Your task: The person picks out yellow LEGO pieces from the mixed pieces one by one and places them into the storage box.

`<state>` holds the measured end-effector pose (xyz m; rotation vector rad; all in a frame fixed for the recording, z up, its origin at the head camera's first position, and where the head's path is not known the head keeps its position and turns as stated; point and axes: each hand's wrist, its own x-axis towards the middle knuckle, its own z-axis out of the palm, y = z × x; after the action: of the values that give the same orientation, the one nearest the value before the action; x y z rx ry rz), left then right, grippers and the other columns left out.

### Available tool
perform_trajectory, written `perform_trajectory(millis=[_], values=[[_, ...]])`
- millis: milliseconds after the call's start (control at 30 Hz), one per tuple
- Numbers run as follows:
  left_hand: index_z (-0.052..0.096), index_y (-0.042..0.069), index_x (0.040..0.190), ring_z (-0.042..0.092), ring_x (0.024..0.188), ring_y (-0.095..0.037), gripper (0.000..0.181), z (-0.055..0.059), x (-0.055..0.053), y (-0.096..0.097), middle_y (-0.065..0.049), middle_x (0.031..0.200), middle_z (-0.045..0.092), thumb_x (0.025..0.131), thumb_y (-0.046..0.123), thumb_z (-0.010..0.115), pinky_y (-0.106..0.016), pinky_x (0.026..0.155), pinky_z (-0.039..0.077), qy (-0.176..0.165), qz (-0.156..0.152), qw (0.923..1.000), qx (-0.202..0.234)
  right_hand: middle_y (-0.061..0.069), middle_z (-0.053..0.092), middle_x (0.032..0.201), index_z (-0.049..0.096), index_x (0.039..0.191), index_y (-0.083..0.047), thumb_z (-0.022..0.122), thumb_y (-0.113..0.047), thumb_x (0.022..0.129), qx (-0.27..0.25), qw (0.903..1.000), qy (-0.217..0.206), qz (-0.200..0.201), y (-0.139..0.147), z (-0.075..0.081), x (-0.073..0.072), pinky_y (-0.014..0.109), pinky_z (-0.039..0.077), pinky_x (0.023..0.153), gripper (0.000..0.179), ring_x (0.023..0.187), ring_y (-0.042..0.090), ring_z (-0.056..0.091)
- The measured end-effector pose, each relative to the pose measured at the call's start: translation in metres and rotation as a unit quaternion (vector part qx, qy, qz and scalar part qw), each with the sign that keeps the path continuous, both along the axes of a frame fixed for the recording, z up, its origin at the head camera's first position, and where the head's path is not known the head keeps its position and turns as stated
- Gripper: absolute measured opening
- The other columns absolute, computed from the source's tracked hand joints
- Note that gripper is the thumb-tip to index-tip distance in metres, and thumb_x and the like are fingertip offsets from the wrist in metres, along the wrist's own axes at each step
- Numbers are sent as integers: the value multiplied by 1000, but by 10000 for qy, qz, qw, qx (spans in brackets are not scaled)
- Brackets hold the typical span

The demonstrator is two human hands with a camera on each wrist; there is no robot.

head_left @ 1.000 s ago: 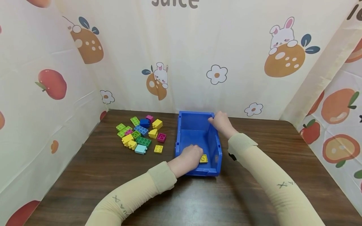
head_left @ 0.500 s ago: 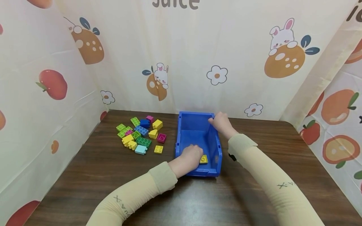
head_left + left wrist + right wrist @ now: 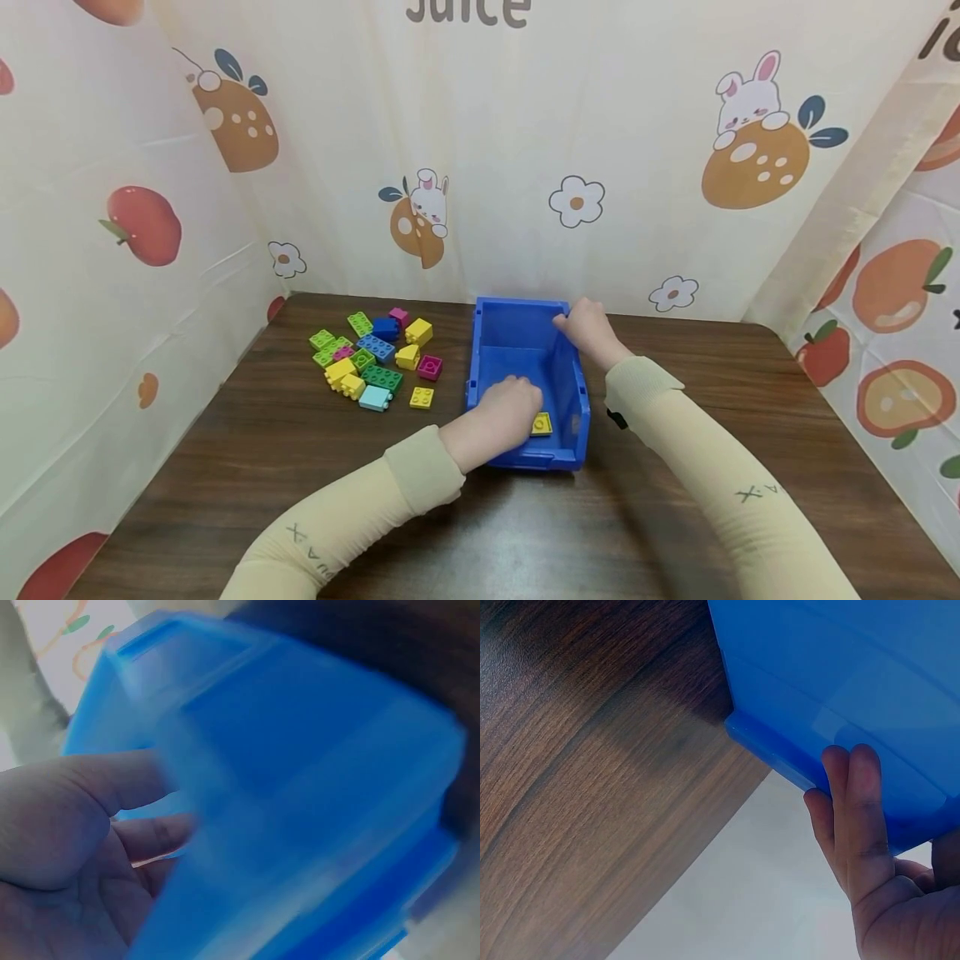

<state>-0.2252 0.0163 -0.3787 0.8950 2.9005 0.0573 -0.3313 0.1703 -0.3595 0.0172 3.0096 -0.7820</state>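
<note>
A blue bin (image 3: 522, 323) at frame centre looks light, stiff and probably best held by its rim; the right hand (image 3: 591, 333) pinches its right wall. Whether the left hand (image 3: 506, 414), inside, grasps anything, I cannot tell.

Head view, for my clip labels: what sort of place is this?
Probably a curtained tabletop play corner: printed curtains on three sides, a wooden table, and loose toy bricks.

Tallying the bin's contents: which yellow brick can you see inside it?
The yellow brick just right of the left hand, inside the blue bin; the other visible yellow bricks sit outside, on the table.
</note>
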Motion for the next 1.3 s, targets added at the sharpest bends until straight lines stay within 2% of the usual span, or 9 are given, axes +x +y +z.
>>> perform_trajectory(millis=[167,433,700,967,1300], values=[[68,9,108,61,88,-17,28,19,1,-7,-6,98,67,85,24,71,-34,82,55,-197,11,9997,147,-2,31,47,32,54,-12,49,-14,90,-9,10000,3,2,1,0,0,22,33,39,40,41,12,36],[62,8,121,62,103,-18,45,45,5,-22,-7,112,65,83,31,72,-34,87,53,-424,57,9985,356,-2,34,47,33,55,-11,49,-15,91,32,10000,27,36,1,-2,0,21,35,39,40,42,12,40],[57,10,129,58,115,-23,55,65,12,-40,-8,125,61,82,34,72,-37,89,53,-530,353,9958,657,-1,34,49,33,57,-11,47,-16,93,-13,10000,-65,18,1,-1,1,21,37,40,39,44,12,42],[56,11,131,57,116,-23,56,73,18,-54,-8,128,59,82,33,73,-37,89,53,-427,445,9941,893,-1,32,49,32,56,-11,47,-15,92,7,10000,-13,8,2,-3,1,21,36,40,39,43,12,40],[57,8,128,60,111,-24,51,71,20,-75,-11,124,60,84,28,72,-37,86,54,-316,822,9883,1247,-1,32,48,32,56,-10,46,-13,91,-149,9999,-13,80,2,-2,1,21,35,40,38,42,13,39]])
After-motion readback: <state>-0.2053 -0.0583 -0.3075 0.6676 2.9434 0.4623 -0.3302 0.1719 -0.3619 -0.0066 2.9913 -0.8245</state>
